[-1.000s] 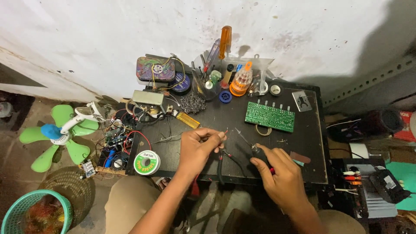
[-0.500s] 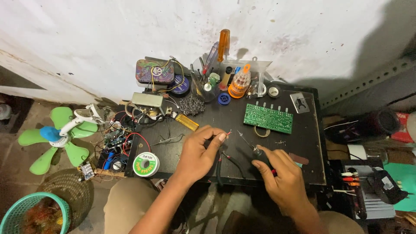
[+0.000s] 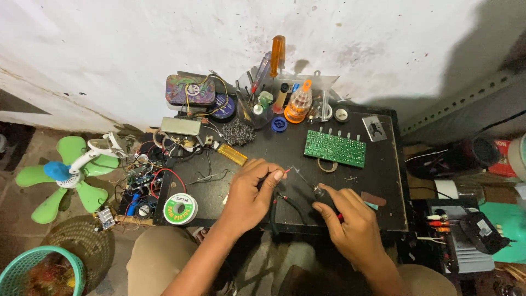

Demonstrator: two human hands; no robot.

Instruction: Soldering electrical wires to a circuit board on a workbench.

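Both hands sit at the front edge of the black counter (image 3: 383, 181), which looks like a flat matte slab. The left hand (image 3: 249, 192) is curled, with its fingertips pinching the end of a thin red wire (image 3: 287, 170) just above the top. The right hand (image 3: 350, 219) is closed around a dark, slim soldering iron (image 3: 318, 191) with a thin metal tip that points up and left toward that wire end; tip and wire are close, but I can't tell if they touch. A red and black lead (image 3: 290, 203) snakes between the two hands.

Just left of the left hand lies a round spool of solder (image 3: 180, 209) with a green label, and beside it a messy bundle of small boards and red wires (image 3: 143, 183). A small brownish rectangular pad (image 3: 373, 198) lies right of the right hand.

Further back there's a green rectangular circuit board (image 3: 335, 148) with a row of pins along the top edge, a yellow lighter (image 3: 233, 154), and a wad of scrubby steel wool (image 3: 238, 131). Along the rough white wall (image 3: 137, 44) stand an orange-handled screwdriver (image 3: 278, 52), a clear orange bottle (image 3: 298, 104) and a colourful oval tin (image 3: 190, 90).

Off the counter to the left, a green plastic fan (image 3: 66, 175) lies on the floor, with a teal basket (image 3: 16, 268) in the corner.
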